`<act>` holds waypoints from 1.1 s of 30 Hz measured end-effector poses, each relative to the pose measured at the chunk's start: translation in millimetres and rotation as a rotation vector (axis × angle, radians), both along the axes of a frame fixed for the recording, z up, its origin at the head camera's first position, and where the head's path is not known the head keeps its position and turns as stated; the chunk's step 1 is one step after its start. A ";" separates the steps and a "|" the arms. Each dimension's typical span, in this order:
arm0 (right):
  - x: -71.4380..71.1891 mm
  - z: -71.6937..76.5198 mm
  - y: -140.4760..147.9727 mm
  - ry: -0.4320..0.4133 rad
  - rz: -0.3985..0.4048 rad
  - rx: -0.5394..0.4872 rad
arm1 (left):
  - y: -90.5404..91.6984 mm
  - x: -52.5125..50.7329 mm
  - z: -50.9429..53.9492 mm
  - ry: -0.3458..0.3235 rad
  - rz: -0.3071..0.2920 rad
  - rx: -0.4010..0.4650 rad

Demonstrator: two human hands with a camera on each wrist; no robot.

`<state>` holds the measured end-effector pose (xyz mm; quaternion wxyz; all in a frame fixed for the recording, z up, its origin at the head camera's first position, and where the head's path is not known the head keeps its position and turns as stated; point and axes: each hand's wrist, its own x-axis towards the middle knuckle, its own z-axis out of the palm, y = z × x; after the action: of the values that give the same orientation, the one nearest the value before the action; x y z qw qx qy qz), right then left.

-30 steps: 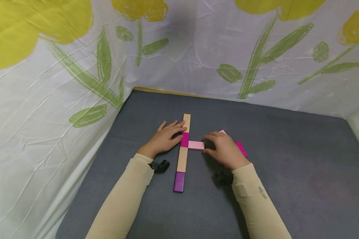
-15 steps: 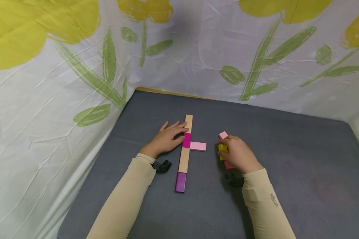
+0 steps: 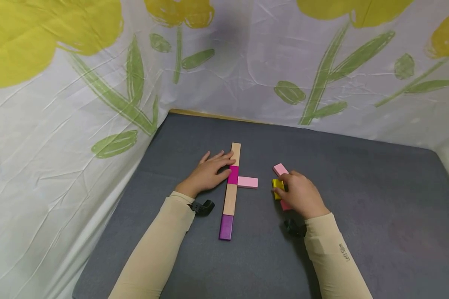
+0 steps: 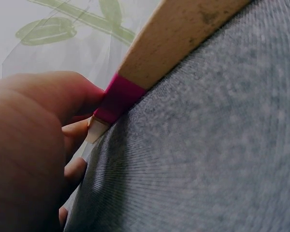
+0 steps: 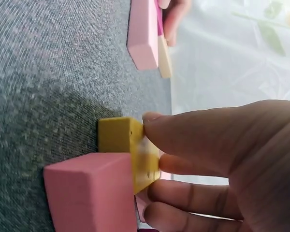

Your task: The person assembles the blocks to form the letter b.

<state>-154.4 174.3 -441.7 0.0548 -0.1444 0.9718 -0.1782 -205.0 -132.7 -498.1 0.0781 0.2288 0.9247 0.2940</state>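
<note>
Four blocks lie end to end in a straight line on the dark worktop (image 3: 374, 207), running from just above the middle of the frame down to the lower centre: a far pale wood block (image 3: 236, 153), a magenta block (image 3: 233, 175), a near pale wood block (image 3: 230, 200) and a purple block (image 3: 226, 227). From the line's right side a light pink block (image 3: 247, 182) juts out flat, its end seeming to meet the magenta one. That much looks settled to me. The left hand (image 3: 203, 176) rests against the line left of centre, fingers loose and spread, thumb touching the magenta block. Right of centre, apart from the line, is a small loose group: another pink block (image 3: 280, 169) above, a yellow block (image 3: 277, 184) in the middle and a coral block (image 3: 285, 205) below. The right hand (image 3: 301, 193) is there, thumb and fingers bent around the yellow block, which I take to be pinched; it sits low, beside the coral one. Some magenta shows at the bottom of the right wrist view, too little to make out. I'd judge the loose blocks are what remains, though how many belong with the line I cannot tell.
</note>
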 end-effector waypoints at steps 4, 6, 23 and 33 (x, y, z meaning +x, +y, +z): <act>0.8 1.1 -2.9 -0.031 0.009 -0.021 | 0.0 -0.7 -0.2 -0.007 0.002 -0.001; 1.8 0.2 -3.6 -0.038 0.021 -0.041 | 0.6 -0.8 -0.3 -0.007 0.002 -0.003; 3.7 -6.0 -14.5 0.087 0.175 -0.073 | 0.4 0.5 -0.1 0.001 -0.003 0.002; 6.2 -6.5 -20.6 0.071 0.190 -0.063 | 1.6 0.3 0.8 0.008 0.004 -0.007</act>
<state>-148.2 153.7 -448.2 0.0326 -0.2438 0.9490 -0.1973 -204.7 -131.1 -497.4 0.0748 0.2280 0.9265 0.2899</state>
